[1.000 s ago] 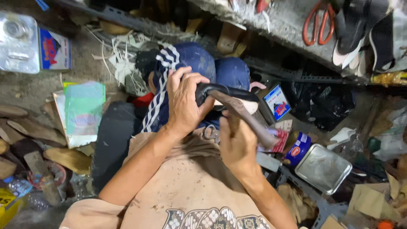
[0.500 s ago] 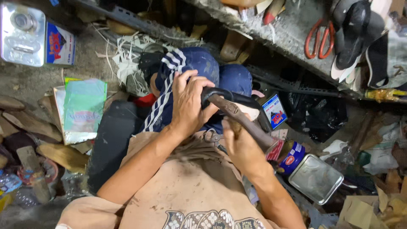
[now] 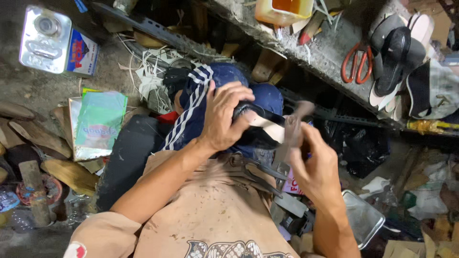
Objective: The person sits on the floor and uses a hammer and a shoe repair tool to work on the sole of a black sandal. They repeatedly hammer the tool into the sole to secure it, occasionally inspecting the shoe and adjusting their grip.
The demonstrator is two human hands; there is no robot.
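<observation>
Two hands work at the centre of the frame, over our lap. Our left hand [image 3: 224, 119] closes its grip firmly around a dark shoe [image 3: 256, 129], fingers wrapped over the top and thumb beneath, pressing it against the blue trousers [image 3: 210, 86] at our knees. Our right hand [image 3: 318, 172] closes its grip on the handle of a hammer-like tool [image 3: 289, 131]; the tool head is motion-blurred, so we cannot tell whether it is touching the shoe at this instant.

Progress, as we judge it: the shoe's pale inner strip lies exposed just under the tool, and the work on it appears to be under way. We cannot tell from this view how much of the shoe is finished. A pair of pliers [image 3: 260, 174] lies on the brown apron [image 3: 210, 215] just below the shoe, not in use.

Edges and room: open room is narrow. A concrete shelf [image 3: 330, 52] runs diagonally across the upper right, carrying orange-handled scissors [image 3: 356, 64] and black sandals [image 3: 394, 52], near the tool's swing path. At the upper left stands a metal can [image 3: 52, 40]; a green packet [image 3: 98, 122] lies at mid left. A metal tray [image 3: 361, 217] sits at the lower right, just beside our right forearm. Wooden forms [image 3: 28, 136] crowd the left edge.
</observation>
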